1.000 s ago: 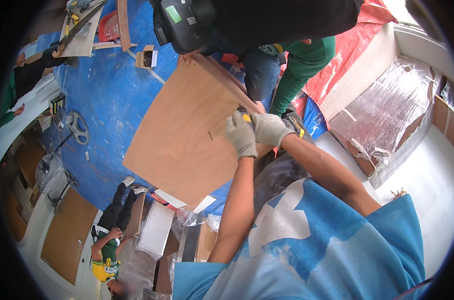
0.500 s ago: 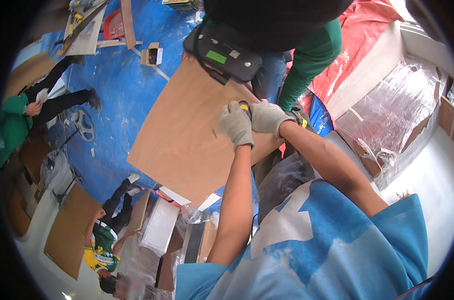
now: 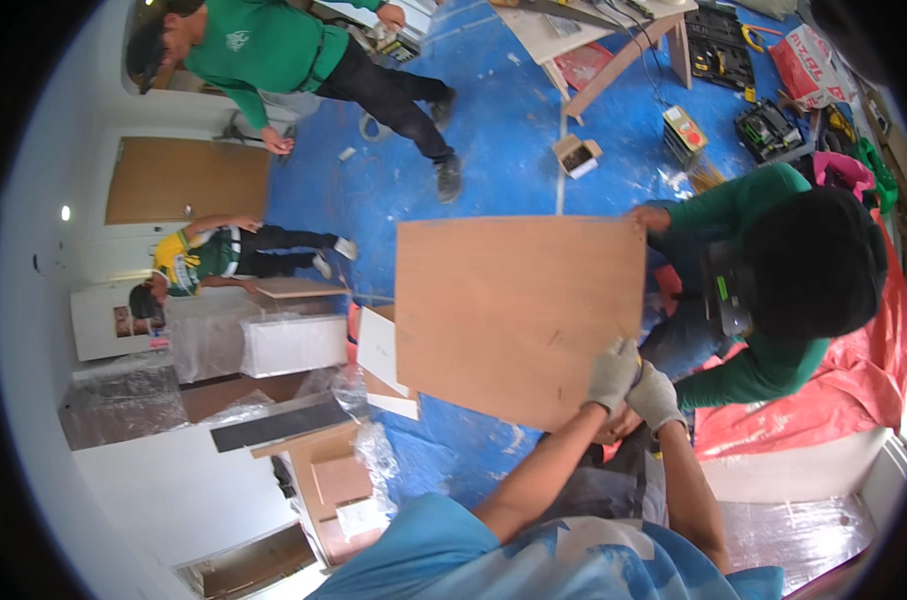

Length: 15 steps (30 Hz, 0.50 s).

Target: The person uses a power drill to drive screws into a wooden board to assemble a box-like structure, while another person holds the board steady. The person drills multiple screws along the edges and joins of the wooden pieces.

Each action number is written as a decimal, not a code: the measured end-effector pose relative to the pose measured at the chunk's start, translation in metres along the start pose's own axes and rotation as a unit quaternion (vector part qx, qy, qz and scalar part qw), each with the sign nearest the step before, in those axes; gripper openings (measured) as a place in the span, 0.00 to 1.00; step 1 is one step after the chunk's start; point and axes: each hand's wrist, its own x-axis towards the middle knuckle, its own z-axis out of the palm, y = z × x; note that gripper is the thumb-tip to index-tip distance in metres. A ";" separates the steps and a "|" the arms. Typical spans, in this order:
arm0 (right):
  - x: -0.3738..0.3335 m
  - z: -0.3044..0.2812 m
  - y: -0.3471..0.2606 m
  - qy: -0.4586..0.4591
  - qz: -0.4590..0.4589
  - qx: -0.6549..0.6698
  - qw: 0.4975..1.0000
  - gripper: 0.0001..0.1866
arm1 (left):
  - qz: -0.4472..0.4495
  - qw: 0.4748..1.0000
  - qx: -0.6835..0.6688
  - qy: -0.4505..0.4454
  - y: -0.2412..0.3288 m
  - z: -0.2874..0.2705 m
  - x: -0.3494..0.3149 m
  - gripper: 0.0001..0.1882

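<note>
Both my hands wear pale knitted gloves and are together at the lower right edge of a brown wooden panel [image 3: 503, 300]. My right hand [image 3: 655, 397] is closed round a black-and-yellow cordless drill [image 3: 636, 374], mostly hidden between the gloves. My left hand [image 3: 612, 376] is closed against the drill's front part, over the panel's face. The drill's tip is hidden. Across from me a co-worker in green sleeves [image 3: 738, 205] grips the panel's far right corner with one bare hand [image 3: 652, 218]. Short dark marks show on the panel near my left hand.
A blue floor sheet [image 3: 493, 130] spreads beyond the panel. Plastic-wrapped boards and a white box [image 3: 293, 346] stand at left. A workbench [image 3: 583, 25], a small open carton [image 3: 577, 156] and tool cases [image 3: 718, 50] lie farther off. Two more people are at left; red sheeting [image 3: 793, 390] lies right.
My view has swung left and up, so the panel, co-worker and my hands appear farther right. Both hands stay together on the drill at the panel's edge.
</note>
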 end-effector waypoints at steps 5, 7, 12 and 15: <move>-0.041 0.001 0.027 0.098 -0.054 0.204 0.972 0.27 | -0.336 0.784 -0.518 -0.060 -0.032 -0.056 0.011 0.19; -0.083 -0.013 0.030 0.058 -0.077 0.241 0.966 0.29 | -0.395 0.660 -0.637 -0.045 -0.031 -0.058 0.014 0.24; -0.142 -0.020 -0.004 0.030 -0.084 0.211 0.973 0.27 | -0.421 0.579 -0.698 -0.028 -0.018 -0.066 0.005 0.23; -0.146 -0.008 0.005 0.069 -0.177 0.111 0.976 0.26 | -0.432 0.587 -0.684 -0.026 -0.011 -0.062 -0.007 0.23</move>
